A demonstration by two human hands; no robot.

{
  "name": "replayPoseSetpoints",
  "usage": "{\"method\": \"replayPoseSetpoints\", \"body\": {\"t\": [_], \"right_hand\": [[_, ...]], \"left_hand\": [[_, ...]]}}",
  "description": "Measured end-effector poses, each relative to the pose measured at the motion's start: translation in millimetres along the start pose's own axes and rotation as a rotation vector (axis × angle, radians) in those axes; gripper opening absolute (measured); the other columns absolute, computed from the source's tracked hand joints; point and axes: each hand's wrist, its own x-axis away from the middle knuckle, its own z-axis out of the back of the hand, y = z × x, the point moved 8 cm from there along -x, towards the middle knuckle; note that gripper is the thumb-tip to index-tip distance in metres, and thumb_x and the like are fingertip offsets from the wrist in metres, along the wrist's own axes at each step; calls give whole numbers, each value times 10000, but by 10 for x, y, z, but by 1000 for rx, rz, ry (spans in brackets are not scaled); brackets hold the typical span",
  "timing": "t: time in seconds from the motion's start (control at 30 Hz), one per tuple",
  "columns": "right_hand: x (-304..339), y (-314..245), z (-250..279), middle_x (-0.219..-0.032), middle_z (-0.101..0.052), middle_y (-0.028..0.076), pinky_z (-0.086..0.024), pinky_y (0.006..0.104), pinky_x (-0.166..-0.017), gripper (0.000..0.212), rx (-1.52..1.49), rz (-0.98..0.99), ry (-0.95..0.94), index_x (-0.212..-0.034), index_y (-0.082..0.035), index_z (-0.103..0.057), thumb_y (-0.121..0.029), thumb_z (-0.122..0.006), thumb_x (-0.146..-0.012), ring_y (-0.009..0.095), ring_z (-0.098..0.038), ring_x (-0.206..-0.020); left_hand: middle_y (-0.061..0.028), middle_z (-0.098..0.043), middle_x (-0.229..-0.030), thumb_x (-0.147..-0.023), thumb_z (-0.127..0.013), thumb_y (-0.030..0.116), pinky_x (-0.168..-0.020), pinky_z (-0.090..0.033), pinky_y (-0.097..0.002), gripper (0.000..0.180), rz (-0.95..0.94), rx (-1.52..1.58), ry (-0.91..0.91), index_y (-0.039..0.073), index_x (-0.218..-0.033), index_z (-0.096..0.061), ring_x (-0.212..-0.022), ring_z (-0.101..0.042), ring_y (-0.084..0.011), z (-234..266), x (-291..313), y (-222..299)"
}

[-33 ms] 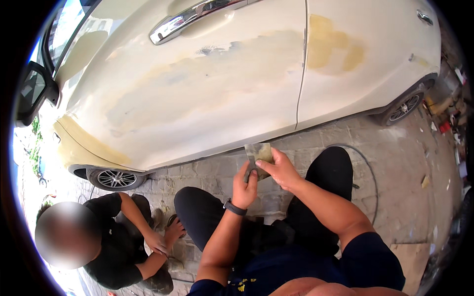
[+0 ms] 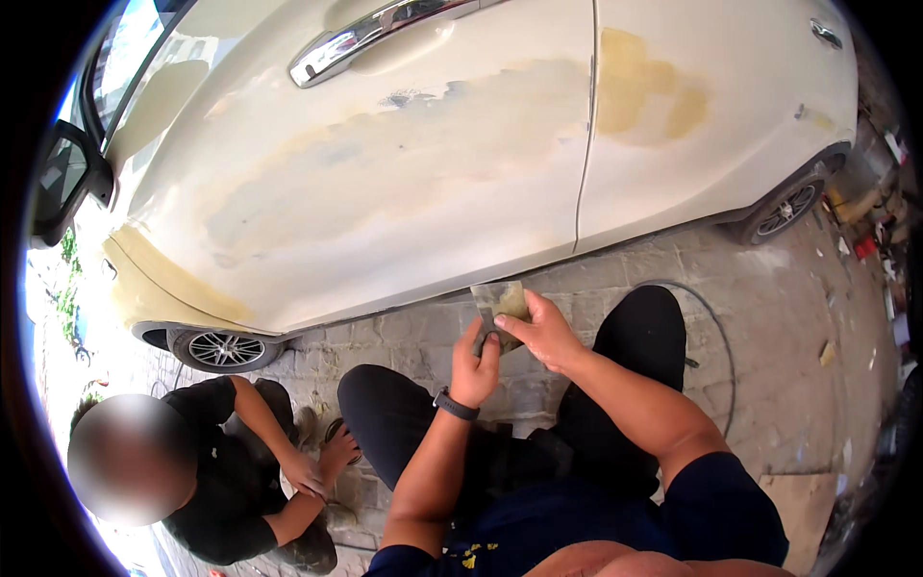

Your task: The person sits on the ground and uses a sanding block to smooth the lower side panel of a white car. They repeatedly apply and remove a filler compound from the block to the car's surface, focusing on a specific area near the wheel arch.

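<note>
Both hands meet on a small piece of worn sandpaper, grey on one part and tan on another, with its upper edge facing the car. My left hand grips its lower left side, thumb pressed on the front. From the right, my right hand pinches it, its thumb lying across the sheet. The fingers behind the sandpaper are hidden. Beyond stands a cream car, its front door carrying a broad sanded patch in grey and beige. A yellowish filler patch marks the rear door.
At the left a co-worker in black crouches close to the front wheel, arms crossed over the knees. A dark hose curves over the paving by my right knee. Scattered debris lies along the right side.
</note>
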Motion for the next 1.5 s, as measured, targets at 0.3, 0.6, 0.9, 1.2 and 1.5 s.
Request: {"method": "replayPoseSetpoints", "body": {"t": [0.3,0.6,0.9,1.2,1.5], "right_hand": [[42,3,-95,-1046,-682,29,-532,300,-832,265,-41,-40,-110,-1183,-11,-636,-91,-748,-956,102,-620,-948],[41,-19,-186,-1037,-668,22,-512,287,-832,239,-82,-24,-109,-1139,-11,-643,-71,-754,-936,96,-610,-936],[-96,-324,309,-1107,-673,40,-501,306,-902,278,69,198,248,-1216,12,-633,-117,-729,-990,129,-616,-991],[-46,-511,619,-1144,-666,41,-458,307,-967,289,-109,375,318,-1222,16,-627,-236,-618,-1082,125,-586,-1049],[13,-684,97,-741,-450,159,-406,403,-652,376,792,506,75,-854,41,-516,-251,-596,-1077,231,-465,-687]], "left_hand": [[-185,-760,-1033,-963,-653,67,-812,-571,-393,241,66,151,-83,-4,-1190,-690,-939,-747,-295,-123,44,-168],[-230,-732,-1027,-950,-692,150,-804,-554,-421,304,41,17,-31,-34,-1190,-665,-890,-707,-334,-95,52,-106],[-126,-765,-978,-1051,-671,265,-791,-548,-376,318,-55,199,102,-31,-1163,-704,-877,-697,-206,50,-9,123],[26,-721,-865,-989,-785,273,-690,-507,-260,270,280,378,-115,8,-1029,-755,-790,-573,-34,35,-41,-108],[23,-700,-891,-1027,-735,290,-676,-503,-271,299,302,672,279,-8,-1025,-728,-796,-572,-33,448,-91,-263]]}}
